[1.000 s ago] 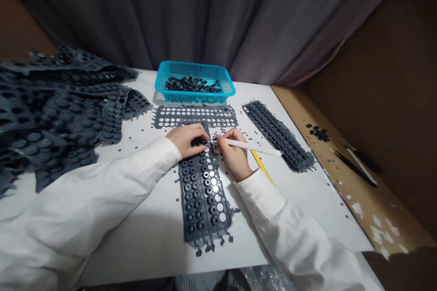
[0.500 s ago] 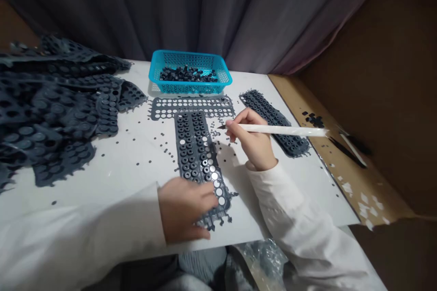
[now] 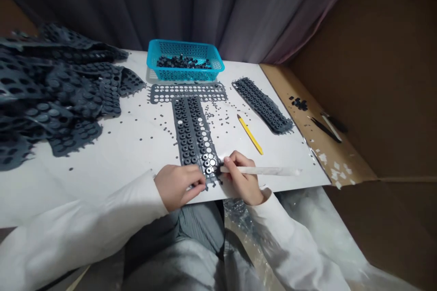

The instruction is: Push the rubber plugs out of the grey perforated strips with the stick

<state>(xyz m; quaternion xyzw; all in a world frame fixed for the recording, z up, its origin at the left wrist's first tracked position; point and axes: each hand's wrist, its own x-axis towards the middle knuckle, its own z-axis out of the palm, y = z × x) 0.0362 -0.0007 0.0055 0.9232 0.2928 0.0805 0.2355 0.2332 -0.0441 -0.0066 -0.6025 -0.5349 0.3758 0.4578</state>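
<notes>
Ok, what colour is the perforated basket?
The perforated basket is bright turquoise, shown best in the head view.

Tool (image 3: 259,171) tip hidden, rubber sheet pile (image 3: 51,91) cut off

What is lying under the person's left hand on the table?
The near end of a grey rubber sheet with rows of rings and holes. The part beneath the left hand is covered and cannot be seen.
</notes>
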